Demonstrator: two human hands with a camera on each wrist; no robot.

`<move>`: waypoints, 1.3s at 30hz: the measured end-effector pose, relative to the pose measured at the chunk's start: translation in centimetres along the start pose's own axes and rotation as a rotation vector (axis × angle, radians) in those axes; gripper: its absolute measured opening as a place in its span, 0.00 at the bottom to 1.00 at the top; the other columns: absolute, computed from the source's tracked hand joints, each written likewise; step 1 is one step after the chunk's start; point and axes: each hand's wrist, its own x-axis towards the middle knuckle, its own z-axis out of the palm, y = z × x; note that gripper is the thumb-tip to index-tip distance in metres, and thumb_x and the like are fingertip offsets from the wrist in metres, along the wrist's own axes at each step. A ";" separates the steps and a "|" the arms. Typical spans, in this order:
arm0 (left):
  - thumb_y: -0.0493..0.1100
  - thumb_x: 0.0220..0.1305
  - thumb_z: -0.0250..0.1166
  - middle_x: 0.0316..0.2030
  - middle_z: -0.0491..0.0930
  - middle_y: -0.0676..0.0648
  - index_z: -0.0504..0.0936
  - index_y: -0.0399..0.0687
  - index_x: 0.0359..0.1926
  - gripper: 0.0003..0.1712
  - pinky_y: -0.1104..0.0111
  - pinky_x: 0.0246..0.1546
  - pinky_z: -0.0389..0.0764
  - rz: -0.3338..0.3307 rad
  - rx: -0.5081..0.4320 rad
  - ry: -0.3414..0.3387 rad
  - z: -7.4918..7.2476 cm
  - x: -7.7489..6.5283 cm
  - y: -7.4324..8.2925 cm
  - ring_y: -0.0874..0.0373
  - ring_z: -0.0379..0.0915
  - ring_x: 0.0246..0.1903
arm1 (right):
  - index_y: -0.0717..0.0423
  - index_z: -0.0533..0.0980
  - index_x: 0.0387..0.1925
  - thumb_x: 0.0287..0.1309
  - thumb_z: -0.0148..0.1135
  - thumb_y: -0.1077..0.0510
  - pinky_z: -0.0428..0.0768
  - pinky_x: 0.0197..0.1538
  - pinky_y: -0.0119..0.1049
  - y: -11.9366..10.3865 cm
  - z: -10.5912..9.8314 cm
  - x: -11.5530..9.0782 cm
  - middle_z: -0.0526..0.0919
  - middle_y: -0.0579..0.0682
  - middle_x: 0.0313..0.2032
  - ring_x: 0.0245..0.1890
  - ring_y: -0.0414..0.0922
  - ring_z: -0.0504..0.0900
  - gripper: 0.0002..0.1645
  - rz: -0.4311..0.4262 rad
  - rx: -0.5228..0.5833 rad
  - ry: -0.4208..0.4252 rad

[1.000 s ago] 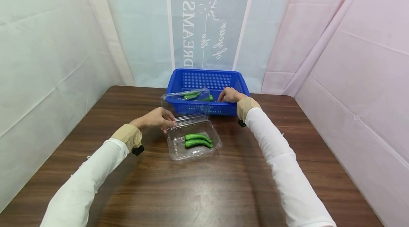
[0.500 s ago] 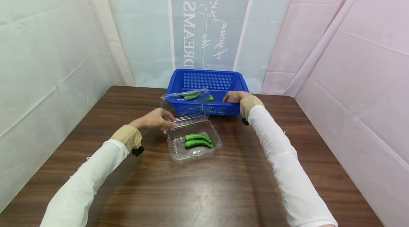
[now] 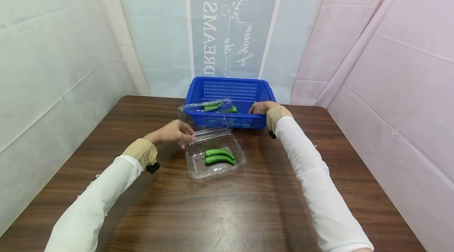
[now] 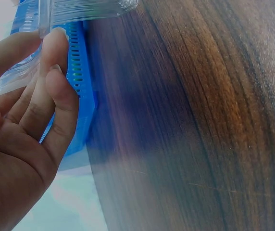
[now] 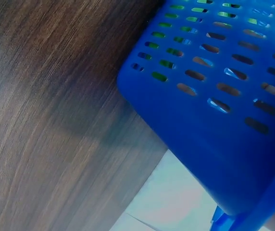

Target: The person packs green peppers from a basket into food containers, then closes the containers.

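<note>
A clear plastic clamshell container (image 3: 194, 164) lies opened on the table, its raised lid (image 3: 187, 118) leaning against the basket. Two long green peppers (image 3: 220, 159) rest side by side in its base. At the left end of the hinge, my left hand (image 3: 173, 131) pinches the plastic between thumb and fingertips; the left wrist view shows this hand (image 4: 24, 120) at the container's edge (image 4: 87, 10). My right hand (image 3: 260, 107) reaches over the right front rim of the blue basket (image 3: 248, 122). Its fingertips are hidden behind the basket wall, and I cannot tell whether they hold anything.
More green peppers (image 3: 213, 106) lie inside the basket, partly seen through the lid. In the right wrist view, the slotted basket wall (image 5: 185, 125) fills the right side. The wooden table (image 3: 220, 212) is closed in by hanging cloth (image 3: 234, 58) behind and at both sides.
My right hand has moved slightly right and lower into the basket, hiding more of its fingers. The left hand, container and the two peppers in it stay in place.
</note>
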 end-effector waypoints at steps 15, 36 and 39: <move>0.42 0.64 0.69 0.32 0.85 0.43 0.83 0.31 0.46 0.17 0.49 0.31 0.84 -0.012 -0.004 0.007 -0.2 0.1 0.0 0.52 0.81 0.22 | 0.67 0.64 0.69 0.72 0.34 0.66 0.48 0.73 0.56 -0.4 -0.1 -0.6 0.42 0.71 0.74 0.74 0.64 0.40 0.28 0.021 0.010 -0.001; 0.41 0.63 0.70 0.32 0.85 0.43 0.83 0.30 0.46 0.17 0.46 0.33 0.83 -0.010 -0.030 0.015 0.0 -0.3 -0.1 0.50 0.81 0.22 | 0.59 0.78 0.58 0.67 0.45 0.69 0.69 0.65 0.53 -1.4 -0.5 -1.6 0.72 0.63 0.61 0.60 0.57 0.68 0.23 -0.010 0.030 0.095; 0.41 0.64 0.70 0.32 0.85 0.43 0.83 0.30 0.46 0.17 0.46 0.33 0.83 -0.004 -0.028 0.013 0.0 -0.2 -0.1 0.50 0.81 0.22 | 0.61 0.80 0.53 0.64 0.46 0.72 0.75 0.59 0.49 -1.6 -0.5 -1.5 0.78 0.63 0.56 0.57 0.55 0.74 0.23 -0.084 -0.007 0.158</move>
